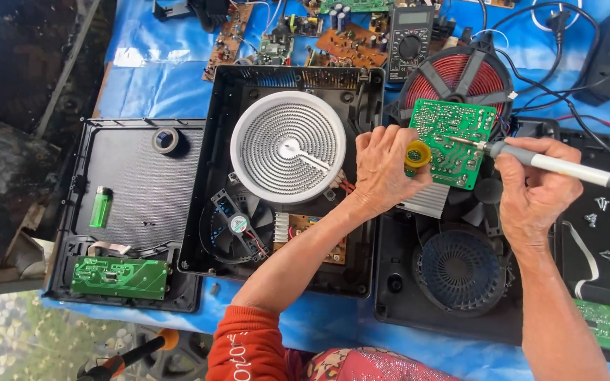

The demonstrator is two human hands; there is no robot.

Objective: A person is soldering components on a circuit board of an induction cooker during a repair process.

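My left hand grips a small yellow spool of solder against the left edge of a green circuit board. My right hand holds a grey soldering iron whose metal tip touches the board's upper middle. The board rests over an open black cooker base with a round fan below it and a red coil behind it.
Left of my hands is another open cooker housing with a white round heating coil and small fan. Farther left lies a black cover with a green lighter and green board. A multimeter and loose boards sit at the back.
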